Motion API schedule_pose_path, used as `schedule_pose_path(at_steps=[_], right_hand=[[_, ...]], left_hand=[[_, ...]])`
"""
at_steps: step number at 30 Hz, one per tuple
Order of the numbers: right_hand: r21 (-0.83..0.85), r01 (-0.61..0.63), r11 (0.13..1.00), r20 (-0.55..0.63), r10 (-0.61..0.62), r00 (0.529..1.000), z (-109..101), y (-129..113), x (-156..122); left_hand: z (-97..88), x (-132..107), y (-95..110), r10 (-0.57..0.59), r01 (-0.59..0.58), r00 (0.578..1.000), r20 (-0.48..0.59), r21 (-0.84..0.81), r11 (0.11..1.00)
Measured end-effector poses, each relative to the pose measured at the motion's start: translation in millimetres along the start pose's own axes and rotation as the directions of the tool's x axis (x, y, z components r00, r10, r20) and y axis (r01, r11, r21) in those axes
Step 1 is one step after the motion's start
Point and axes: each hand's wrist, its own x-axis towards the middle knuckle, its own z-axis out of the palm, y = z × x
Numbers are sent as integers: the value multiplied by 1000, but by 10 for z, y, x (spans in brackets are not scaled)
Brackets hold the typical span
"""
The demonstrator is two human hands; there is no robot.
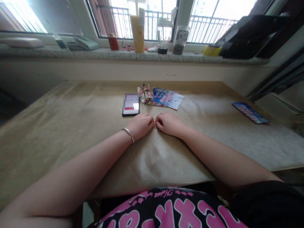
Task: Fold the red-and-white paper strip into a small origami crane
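My left hand (142,123) and my right hand (170,123) meet at the middle of the table, knuckles up. Between their closed fingertips is a small piece of folded paper (155,123), white with red marks; most of it is hidden by the fingers. A silver bangle (128,131) circles my left wrist. Just beyond my left hand lies a phone (131,111) with its screen lit and partly blurred. Behind it stands a cluster of folded red-and-white paper shapes (145,94). Several blue printed leaflets (174,99) lie fanned out past my right hand.
A beige cloth covers the table (71,126). Another blue leaflet (250,113) lies far right. Along the granite windowsill (95,54) stand a red jar (113,42), a tall yellow container (137,34), clear jars (180,41) and a black object (247,41).
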Motion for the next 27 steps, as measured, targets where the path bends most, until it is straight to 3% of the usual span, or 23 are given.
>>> schedule_pose_path(at_steps=[7,12,18,27], right_hand=[[205,-132,970,34,127,991,-3,60,-12],[311,-127,942,-6,136,991,18,90,-45],[341,-64,938,-16,74,997,33,106,-72],[327,-112,939,11,114,993,37,105,-45]], left_hand=[[-22,36,-27,-51,54,997,49,-57,997],[-11,-18,-67,-65,60,998,-20,-184,981],[-6,-45,-79,-65,55,998,-22,-318,946],[13,-13,-65,-97,94,995,2,-279,956]])
